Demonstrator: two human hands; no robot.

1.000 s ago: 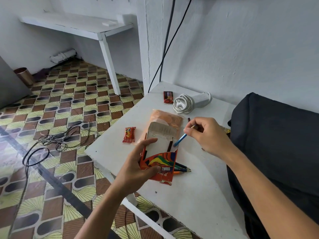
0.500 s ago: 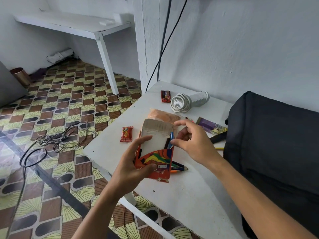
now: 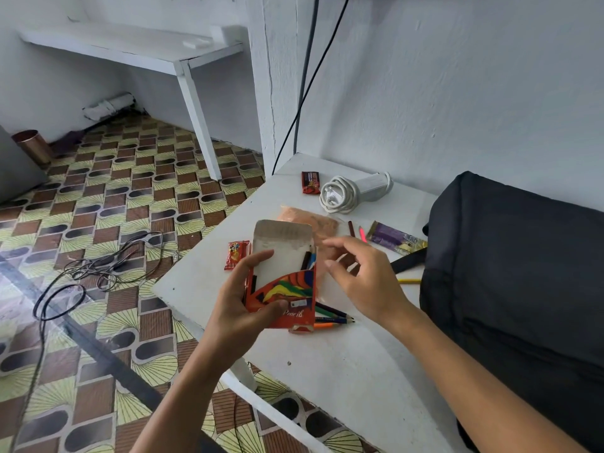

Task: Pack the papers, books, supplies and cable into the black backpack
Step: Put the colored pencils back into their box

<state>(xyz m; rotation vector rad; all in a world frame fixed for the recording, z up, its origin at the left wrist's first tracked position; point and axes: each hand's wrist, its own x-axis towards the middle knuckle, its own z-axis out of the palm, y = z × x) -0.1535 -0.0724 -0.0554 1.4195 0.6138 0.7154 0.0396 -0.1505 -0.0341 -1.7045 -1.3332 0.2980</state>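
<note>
My left hand (image 3: 243, 297) grips an orange pencil box (image 3: 287, 286) with its flap open, held above the white table (image 3: 343, 371). A blue pencil and a dark one stand inside the box at its right edge. My right hand (image 3: 358, 279) hovers just right of the box with loose fingers, holding nothing. Several coloured pencils (image 3: 333, 317) lie on the table under the box. A yellow pencil (image 3: 410, 281), a brown pencil (image 3: 351, 228) and a pink one (image 3: 361, 232) lie farther right. The black backpack (image 3: 516, 289) stands at the table's right. A coiled white cable with charger (image 3: 346, 192) lies at the back.
An orange plastic pouch (image 3: 313, 220) lies behind the box. Snack wrappers sit on the table: red (image 3: 236, 255), dark red (image 3: 310, 182), purple (image 3: 395, 238). Black cables (image 3: 108, 263) trail over the tiled floor at left. A white shelf (image 3: 137, 49) stands behind.
My right hand slid the blue pencil into the box and let it go; it now hovers empty beside the box. My left hand keeps holding the box.
</note>
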